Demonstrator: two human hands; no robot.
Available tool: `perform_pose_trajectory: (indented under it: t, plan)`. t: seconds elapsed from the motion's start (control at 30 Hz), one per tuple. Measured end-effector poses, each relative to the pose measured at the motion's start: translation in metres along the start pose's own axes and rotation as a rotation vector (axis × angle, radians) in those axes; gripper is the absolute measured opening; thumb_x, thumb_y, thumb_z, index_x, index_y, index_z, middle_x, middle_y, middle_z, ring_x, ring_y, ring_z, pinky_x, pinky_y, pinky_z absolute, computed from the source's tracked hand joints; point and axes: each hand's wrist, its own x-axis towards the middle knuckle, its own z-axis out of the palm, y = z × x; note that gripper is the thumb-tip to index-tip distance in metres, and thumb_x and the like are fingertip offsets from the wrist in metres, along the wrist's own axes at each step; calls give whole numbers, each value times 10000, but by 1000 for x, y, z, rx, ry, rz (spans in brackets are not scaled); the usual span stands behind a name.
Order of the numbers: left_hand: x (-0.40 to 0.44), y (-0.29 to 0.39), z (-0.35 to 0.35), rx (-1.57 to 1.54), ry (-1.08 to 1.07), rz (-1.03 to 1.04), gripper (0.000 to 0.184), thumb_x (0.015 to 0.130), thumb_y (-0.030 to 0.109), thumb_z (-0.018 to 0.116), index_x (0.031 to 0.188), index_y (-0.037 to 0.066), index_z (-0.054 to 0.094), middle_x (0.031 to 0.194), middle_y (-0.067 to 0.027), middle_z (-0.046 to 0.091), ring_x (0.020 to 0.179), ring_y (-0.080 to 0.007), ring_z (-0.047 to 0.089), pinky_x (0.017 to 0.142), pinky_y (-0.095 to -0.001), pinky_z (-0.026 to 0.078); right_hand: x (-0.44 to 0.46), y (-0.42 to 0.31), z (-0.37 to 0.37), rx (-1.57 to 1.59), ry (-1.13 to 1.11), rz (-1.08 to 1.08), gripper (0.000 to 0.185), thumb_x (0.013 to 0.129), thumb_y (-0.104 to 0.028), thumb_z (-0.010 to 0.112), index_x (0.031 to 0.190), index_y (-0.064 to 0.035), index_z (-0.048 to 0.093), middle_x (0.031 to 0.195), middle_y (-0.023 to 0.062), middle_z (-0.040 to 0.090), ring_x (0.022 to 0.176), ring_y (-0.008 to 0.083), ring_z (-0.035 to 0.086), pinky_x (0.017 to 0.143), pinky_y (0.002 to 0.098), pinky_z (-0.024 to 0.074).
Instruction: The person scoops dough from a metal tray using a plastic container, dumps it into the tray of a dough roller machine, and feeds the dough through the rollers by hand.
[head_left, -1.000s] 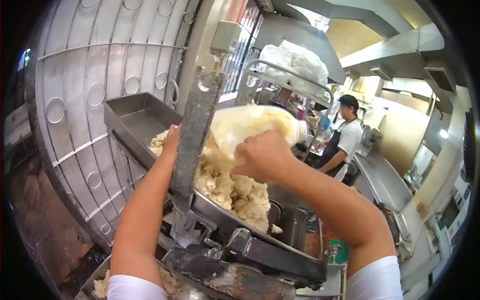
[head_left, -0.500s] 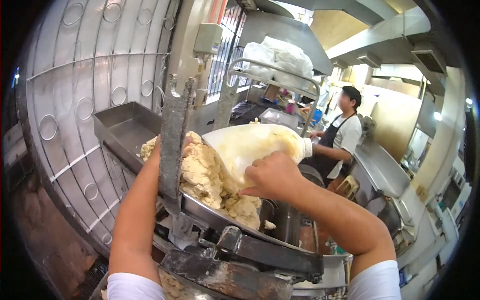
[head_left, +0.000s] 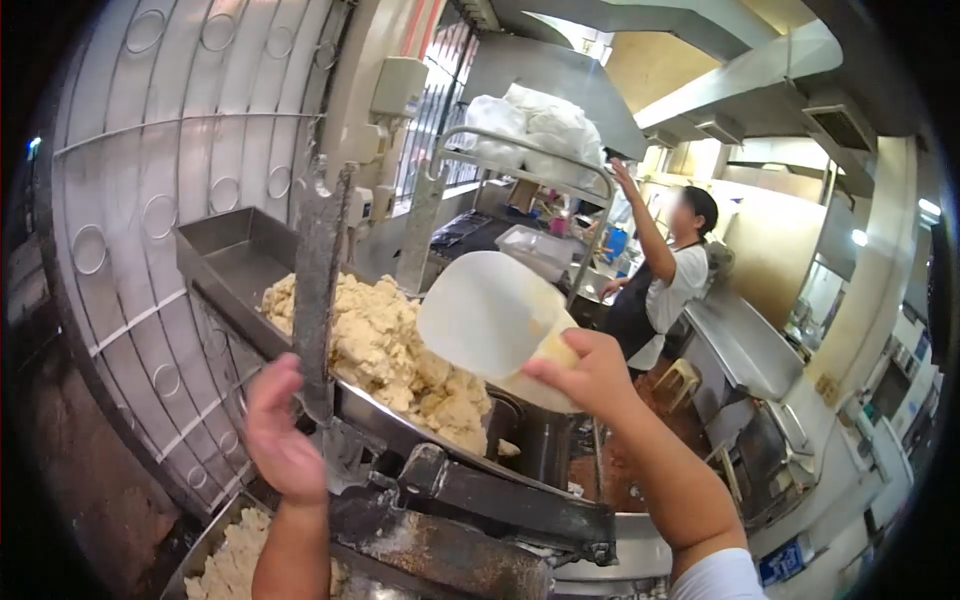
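My right hand (head_left: pixel 592 372) is closed around the handle of a scoop cut from a white plastic jug (head_left: pixel 478 315). The scoop's wide mouth faces me, and some yellowish residue clings near the handle. Beside and below it, a large heap of pale, lumpy dough (head_left: pixel 395 345) fills a metal pan (head_left: pixel 375 405). My left hand (head_left: pixel 287 437) is open and holds nothing, just left of an upright metal post (head_left: pixel 322 290). Its fingers point up and are slightly bent.
Behind the dough stands a deep metal tray (head_left: pixel 245 255). A dark, worn machine arm (head_left: pixel 480 500) crosses in front, with more dough (head_left: pixel 228 562) in a container at lower left. A rack (head_left: pixel 590 185) carries white bags (head_left: pixel 545 125). A person in an apron (head_left: pixel 650 300) stands beyond, one arm raised.
My left hand has come off the dough and back toward me. The scoop has turned, its mouth now facing me instead of lying against the dough. The other person has raised an arm.
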Motion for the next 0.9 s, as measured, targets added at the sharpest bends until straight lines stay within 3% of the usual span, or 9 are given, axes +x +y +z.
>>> perform_pose_trajectory:
  t: [0.07, 0.17, 0.23, 0.33, 0.43, 0.53, 0.73, 0.83, 0.9]
  plan:
    - [-6, 18, 23, -50, -175, -36, 701, 957, 560, 264, 1216, -43, 510, 1281, -203, 526, 1169, -296, 526, 978, -403, 416, 4, 12, 11, 482, 117, 148, 446, 861, -437, 643, 624, -75, 538, 574, -6, 501, 501, 106, 490, 474, 290, 402]
    - [-3, 30, 67, -294, -190, -475, 789, 949, 607, 243, 1427, -20, 254, 1465, -223, 311, 1352, -331, 329, 1109, -446, 247, 6, 17, 5, 1128, 79, 632, 526, 920, -556, 491, 596, -143, 470, 524, -39, 420, 413, 76, 373, 390, 222, 295]
    - [5, 14, 87, -462, -108, -779, 818, 953, 604, 243, 1492, 6, 96, 1552, -214, 114, 1442, -339, 115, 1155, -462, 83, 6, 38, 10, 1392, -104, 596, 568, 904, -625, 443, 589, -153, 456, 493, -45, 393, 377, 88, 351, 373, 231, 291]
    - [17, -4, 122, -461, 26, -1123, 795, 958, 597, 233, 1476, -4, 175, 1523, -215, 226, 1417, -324, 214, 1151, -447, 141, 5, 46, 22, 1583, -209, 648, 620, 862, -720, 400, 577, -172, 453, 446, -52, 375, 331, 96, 329, 357, 244, 279]
    - [14, -20, 141, -756, -205, -1158, 715, 978, 546, 201, 1392, -13, 367, 1416, -194, 425, 1333, -283, 377, 1124, -378, 241, -1, 43, 37, 1615, -249, 662, 626, 840, -741, 422, 554, -185, 445, 437, -54, 389, 334, 95, 348, 355, 242, 278]
    - [9, -22, 147, -763, -165, -1250, 705, 981, 538, 175, 1306, -15, 466, 1294, -160, 550, 1224, -264, 493, 1075, -371, 328, -2, 49, 38, 1475, -180, 675, 619, 840, -744, 410, 542, -201, 429, 439, -71, 364, 336, 83, 334, 351, 225, 262]
    - [-8, -12, 169, -684, -181, -1369, 633, 992, 514, 208, 1330, 44, 462, 1270, -149, 557, 1217, -242, 496, 1072, -358, 333, -5, 56, 28, 1630, -210, 644, 626, 861, -724, 397, 545, -184, 418, 441, -59, 356, 336, 93, 321, 354, 240, 254]
    - [-23, -60, 161, -477, -244, -1146, 640, 978, 549, 254, 1346, 64, 452, 1280, -145, 543, 1183, -245, 517, 1037, -373, 369, -6, 58, 25, 1632, -249, 623, 620, 855, -728, 411, 566, -181, 445, 448, -54, 384, 350, 96, 353, 375, 247, 283]
    - [-16, -72, 145, -232, -277, -1156, 576, 976, 472, 358, 1368, 55, 421, 1285, -124, 540, 1073, -200, 556, 940, -353, 435, -21, 70, 15, 1646, -260, 607, 611, 856, -718, 426, 589, -170, 468, 459, -48, 406, 368, 102, 378, 398, 252, 307]
